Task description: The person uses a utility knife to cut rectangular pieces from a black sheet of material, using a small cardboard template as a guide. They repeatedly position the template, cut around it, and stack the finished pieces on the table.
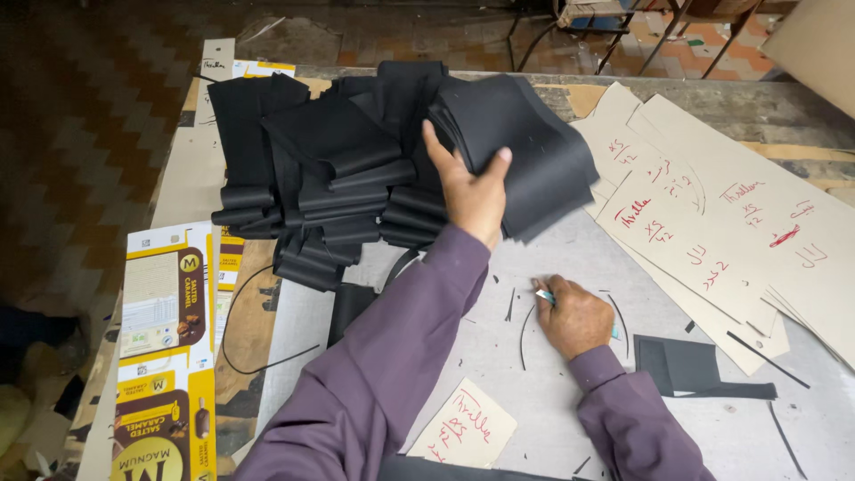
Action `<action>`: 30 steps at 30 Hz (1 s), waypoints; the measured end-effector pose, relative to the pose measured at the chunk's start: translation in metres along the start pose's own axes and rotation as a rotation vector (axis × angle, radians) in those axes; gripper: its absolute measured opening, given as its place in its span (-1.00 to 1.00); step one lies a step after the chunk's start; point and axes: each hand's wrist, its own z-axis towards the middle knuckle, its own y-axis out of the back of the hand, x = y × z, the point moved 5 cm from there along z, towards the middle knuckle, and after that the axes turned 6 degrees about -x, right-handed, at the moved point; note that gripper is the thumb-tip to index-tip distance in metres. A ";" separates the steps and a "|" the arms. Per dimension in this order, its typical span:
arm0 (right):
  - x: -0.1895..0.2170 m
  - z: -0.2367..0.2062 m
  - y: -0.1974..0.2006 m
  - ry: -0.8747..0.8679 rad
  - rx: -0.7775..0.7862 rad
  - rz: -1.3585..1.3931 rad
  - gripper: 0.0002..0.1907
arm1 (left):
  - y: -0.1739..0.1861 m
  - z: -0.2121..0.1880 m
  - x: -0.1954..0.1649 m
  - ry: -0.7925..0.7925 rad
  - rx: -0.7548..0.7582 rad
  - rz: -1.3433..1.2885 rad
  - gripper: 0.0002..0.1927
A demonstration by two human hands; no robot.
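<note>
Two hands are busy: I see my left hand (472, 191) pinching a stack of black cut pieces (525, 147) at twelve o'clock, my right hand (574, 316) fisted around a blue marker (545, 297), so tracing seems next.

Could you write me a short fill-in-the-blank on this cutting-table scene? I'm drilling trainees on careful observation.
1. The left hand grips a bundle of cut pieces whose colour is ____.
2. The right hand rests on the table holding a small light-blue ____.
3. The cardboard patterns carry handwriting in ____ ink.
4. Both sleeves are ____.

Missing words: black; marker; red; purple
</note>
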 end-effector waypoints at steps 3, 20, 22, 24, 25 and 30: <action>0.005 0.006 0.005 -0.011 0.031 -0.019 -0.77 | 0.010 0.049 0.010 -0.034 -0.198 0.122 0.15; 0.023 -0.038 0.027 -0.249 0.602 0.420 -0.66 | 0.391 -0.166 -0.194 0.171 -0.062 1.006 -0.72; 0.056 -0.063 0.048 -0.126 0.630 0.682 -0.63 | 0.403 -0.197 -0.198 0.266 0.060 1.125 -0.74; 0.102 -0.093 0.049 0.018 0.653 0.761 -0.68 | 0.398 -0.208 -0.186 0.216 0.204 1.118 -0.64; 0.119 -0.112 0.048 -0.035 0.737 0.780 -0.68 | 0.395 -0.208 -0.178 0.178 0.280 1.111 -0.58; 0.220 -0.159 0.073 0.437 0.548 0.884 -0.64 | 0.377 -0.197 -0.153 -0.107 0.739 1.393 -0.36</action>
